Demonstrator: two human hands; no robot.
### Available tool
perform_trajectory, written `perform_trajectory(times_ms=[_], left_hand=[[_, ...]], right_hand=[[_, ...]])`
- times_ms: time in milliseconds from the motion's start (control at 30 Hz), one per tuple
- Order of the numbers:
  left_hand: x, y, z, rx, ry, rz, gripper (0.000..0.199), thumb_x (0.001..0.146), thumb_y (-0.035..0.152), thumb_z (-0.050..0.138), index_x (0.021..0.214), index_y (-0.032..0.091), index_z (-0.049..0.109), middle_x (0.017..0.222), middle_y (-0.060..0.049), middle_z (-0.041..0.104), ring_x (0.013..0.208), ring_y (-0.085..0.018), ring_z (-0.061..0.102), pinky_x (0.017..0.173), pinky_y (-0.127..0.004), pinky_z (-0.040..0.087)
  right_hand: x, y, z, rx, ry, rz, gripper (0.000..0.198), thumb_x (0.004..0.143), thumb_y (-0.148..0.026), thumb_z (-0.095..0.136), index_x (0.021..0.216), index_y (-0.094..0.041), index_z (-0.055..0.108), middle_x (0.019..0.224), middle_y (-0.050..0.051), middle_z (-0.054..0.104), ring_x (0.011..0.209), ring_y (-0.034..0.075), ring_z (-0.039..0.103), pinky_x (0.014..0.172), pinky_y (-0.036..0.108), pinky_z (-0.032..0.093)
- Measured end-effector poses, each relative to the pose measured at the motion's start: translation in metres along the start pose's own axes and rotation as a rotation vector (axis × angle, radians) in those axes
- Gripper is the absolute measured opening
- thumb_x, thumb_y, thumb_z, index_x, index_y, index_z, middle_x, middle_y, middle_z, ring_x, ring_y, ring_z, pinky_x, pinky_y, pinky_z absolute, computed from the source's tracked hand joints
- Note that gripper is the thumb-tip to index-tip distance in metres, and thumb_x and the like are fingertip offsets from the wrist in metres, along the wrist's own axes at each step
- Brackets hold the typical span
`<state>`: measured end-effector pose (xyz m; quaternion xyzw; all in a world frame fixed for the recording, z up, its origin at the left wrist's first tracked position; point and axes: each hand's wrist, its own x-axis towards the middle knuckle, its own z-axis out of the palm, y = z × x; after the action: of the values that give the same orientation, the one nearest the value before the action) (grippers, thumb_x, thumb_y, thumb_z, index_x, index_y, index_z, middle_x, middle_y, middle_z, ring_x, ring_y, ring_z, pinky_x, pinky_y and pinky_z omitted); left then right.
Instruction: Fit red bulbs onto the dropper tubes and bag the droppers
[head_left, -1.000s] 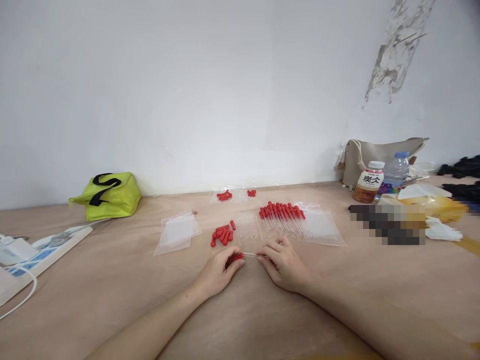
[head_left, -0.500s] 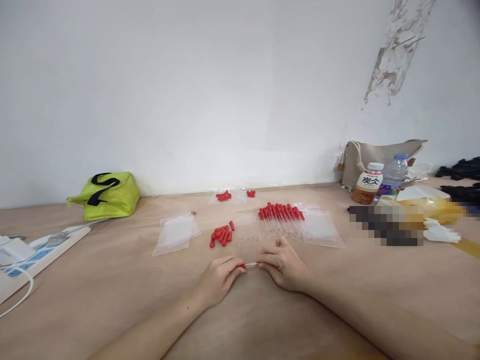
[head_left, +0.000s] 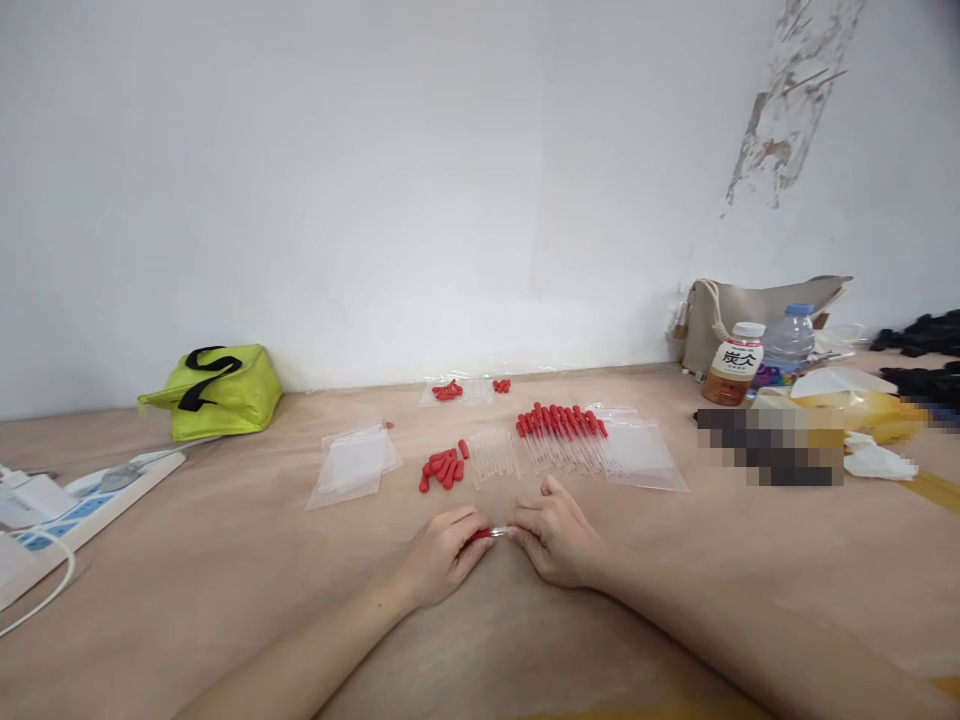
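Note:
Between finger and thumb my left hand [head_left: 448, 550] pinches a red rubber bulb [head_left: 481, 536], partly covered by the fingers. My right hand [head_left: 556, 535] grips a clear glass dropper tube [head_left: 499, 533], which lines up with the bulb and meets it in the short gap between my hands. Just beyond my left hand is a pile of loose red bulbs [head_left: 444, 468]. To its right lies a row of bare clear tubes [head_left: 493, 454]. Several droppers with red bulbs fitted [head_left: 561, 425] lie side by side past my right hand.
Clear zip bags lie left [head_left: 354, 465] and right [head_left: 651, 460] of the parts. More bagged red bulbs [head_left: 448, 391] rest by the wall. A lime bag [head_left: 225, 392] and power strip [head_left: 90, 510] are at left; bottles [head_left: 739, 365] and a beige bag [head_left: 772, 310] at right.
My hands have come slightly closer together. Less of the tube shows between them, and more of the red bulb is visible at my left fingertips.

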<state>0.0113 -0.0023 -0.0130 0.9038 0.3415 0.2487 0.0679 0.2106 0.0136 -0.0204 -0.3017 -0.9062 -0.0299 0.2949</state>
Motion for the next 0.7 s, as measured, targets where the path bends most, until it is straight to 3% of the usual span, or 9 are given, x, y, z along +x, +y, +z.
perform_trajectory(times_ms=[267, 500, 600, 633, 700], left_hand=[[0.002, 0.001, -0.003, 0.031, -0.014, 0.01, 0.02, 0.09, 0.022, 0.035, 0.087, 0.016, 0.054, 0.078, -0.005, 0.054, 0.071, -0.015, 0.05, 0.064, -0.025, 0.04], [-0.002, -0.007, -0.006, 0.0, 0.079, -0.017, 0.017, 0.088, 0.02, 0.039, 0.092, 0.018, 0.056, 0.083, -0.004, 0.053, 0.075, -0.015, 0.051, 0.069, -0.025, 0.042], [-0.003, -0.013, -0.005, -0.031, 0.192, -0.136, 0.03, 0.084, 0.02, 0.046, 0.114, 0.02, 0.043, 0.089, -0.004, 0.052, 0.073, -0.014, 0.051, 0.068, -0.026, 0.043], [-0.003, -0.013, -0.006, -0.036, 0.21, -0.177, 0.033, 0.083, 0.021, 0.047, 0.115, 0.019, 0.041, 0.086, -0.003, 0.052, 0.069, -0.013, 0.051, 0.066, -0.025, 0.043], [-0.002, -0.013, -0.006, -0.032, 0.162, -0.207, 0.02, 0.082, 0.022, 0.047, 0.102, 0.018, 0.048, 0.073, 0.001, 0.05, 0.061, -0.012, 0.048, 0.058, -0.023, 0.04]], right_hand=[[0.002, -0.003, 0.001, -0.036, -0.019, 0.028, 0.026, 0.086, -0.022, 0.039, 0.068, -0.015, 0.057, 0.066, 0.002, 0.057, 0.059, 0.009, 0.043, 0.064, 0.027, 0.022], [-0.001, -0.006, -0.007, -0.207, -0.074, -0.036, 0.018, 0.082, -0.021, 0.044, 0.076, -0.018, 0.06, 0.074, 0.004, 0.058, 0.073, 0.015, 0.046, 0.065, 0.03, 0.022], [0.0, -0.002, -0.013, -0.209, -0.044, 0.092, 0.019, 0.082, -0.021, 0.044, 0.074, -0.017, 0.061, 0.075, 0.005, 0.06, 0.076, 0.015, 0.048, 0.067, 0.03, 0.024], [0.002, 0.002, -0.016, -0.191, -0.016, 0.177, 0.02, 0.082, -0.021, 0.043, 0.075, -0.017, 0.061, 0.075, 0.005, 0.061, 0.076, 0.015, 0.049, 0.068, 0.03, 0.025], [0.008, 0.015, -0.023, -0.126, 0.038, 0.38, 0.022, 0.083, -0.023, 0.041, 0.075, -0.018, 0.062, 0.075, 0.004, 0.062, 0.073, 0.014, 0.052, 0.068, 0.028, 0.028]])
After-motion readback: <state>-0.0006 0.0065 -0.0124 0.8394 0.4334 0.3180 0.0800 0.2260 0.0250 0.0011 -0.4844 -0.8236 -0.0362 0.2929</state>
